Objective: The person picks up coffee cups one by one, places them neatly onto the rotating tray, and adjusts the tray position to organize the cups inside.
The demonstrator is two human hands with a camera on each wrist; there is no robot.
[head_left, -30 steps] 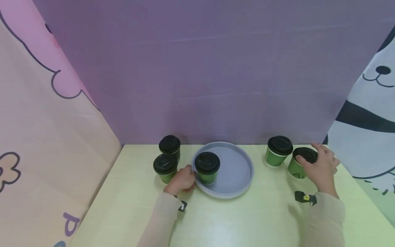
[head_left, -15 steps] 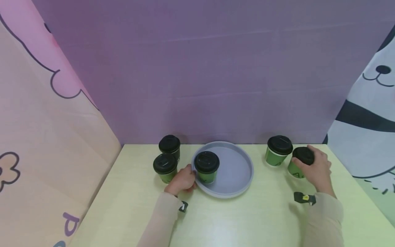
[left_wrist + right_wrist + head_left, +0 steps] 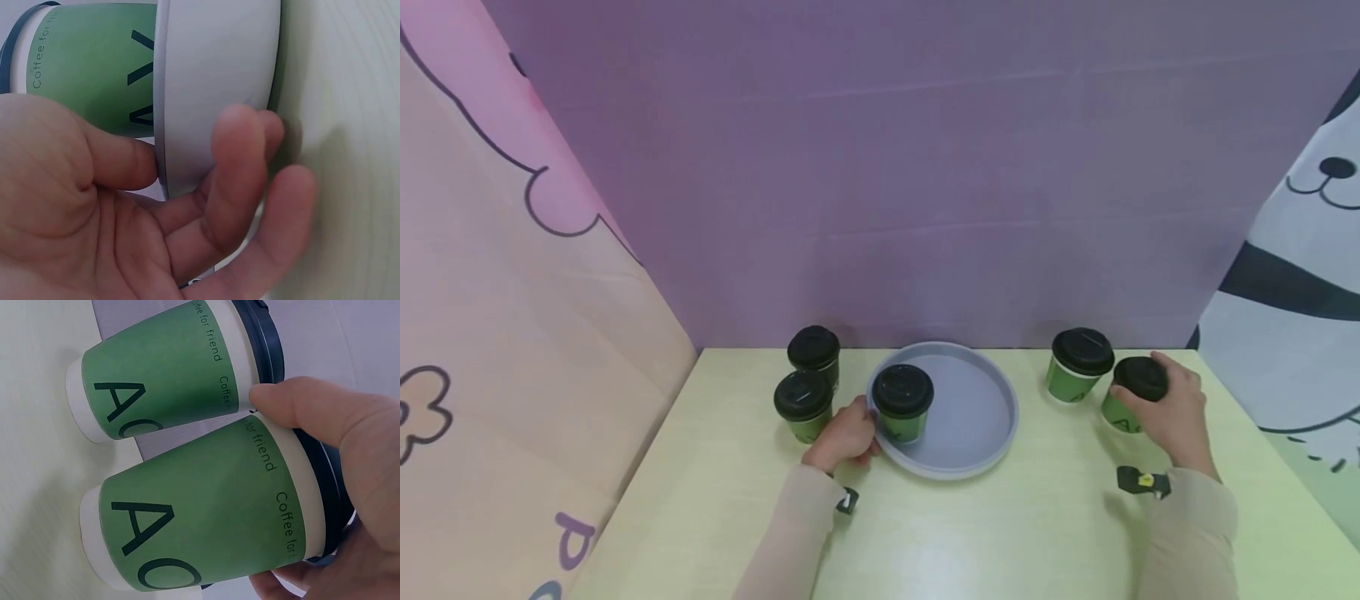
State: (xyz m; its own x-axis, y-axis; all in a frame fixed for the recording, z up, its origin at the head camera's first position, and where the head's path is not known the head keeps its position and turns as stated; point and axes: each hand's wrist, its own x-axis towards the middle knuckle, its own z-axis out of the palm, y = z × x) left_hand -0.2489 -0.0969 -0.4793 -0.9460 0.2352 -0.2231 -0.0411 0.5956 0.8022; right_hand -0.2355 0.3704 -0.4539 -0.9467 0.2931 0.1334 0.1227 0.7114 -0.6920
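My left hand grips the left rim of a round grey tray; in the left wrist view the thumb lies at the rim and the fingers curl against the outer wall. On the tray's left side stands a green paper coffee cup with a black lid. At the right, my right hand holds another green coffee cup near its black lid, thumb on one side and fingers on the other. This cup is upright at the table. Just to its left stands a similar cup.
Two more lidded cups, a rear one and a front one, stand close together left of the tray, beside my left hand. A purple backdrop rises behind the table. Printed panels flank both sides.
My right hand has closed in on the far-right cup, its thumb and fingers now around it below the lid. The left hand keeps its hold on the tray.
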